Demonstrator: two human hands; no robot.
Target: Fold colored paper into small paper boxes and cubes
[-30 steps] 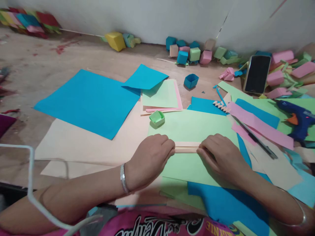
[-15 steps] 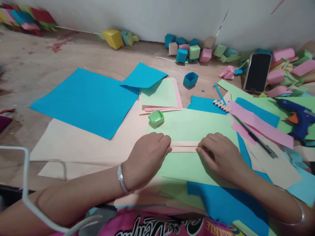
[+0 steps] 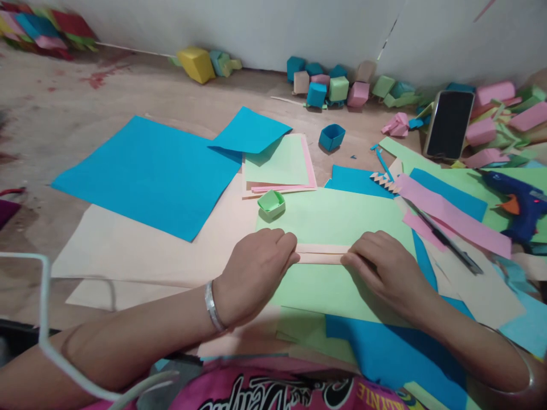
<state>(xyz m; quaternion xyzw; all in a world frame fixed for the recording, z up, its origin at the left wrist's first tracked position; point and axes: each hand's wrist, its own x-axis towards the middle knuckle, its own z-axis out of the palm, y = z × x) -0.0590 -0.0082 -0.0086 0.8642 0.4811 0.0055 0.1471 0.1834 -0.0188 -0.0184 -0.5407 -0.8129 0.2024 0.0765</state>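
Head camera: the peach strip lies midway across the green sheet, between my hands. My left hand and right hand each curl, pinching one end.

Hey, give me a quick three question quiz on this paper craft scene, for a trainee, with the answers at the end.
1. Which sheet lies under the peach paper strip that the left hand and right hand hold at its ends? A) blue B) light green C) pink
2. True or false: the small green paper box sits just beyond the left hand.
3. Fill in: the blue glue gun lies on the person's far ____ side.
Key: 1 B, the light green sheet; 2 true; 3 right.
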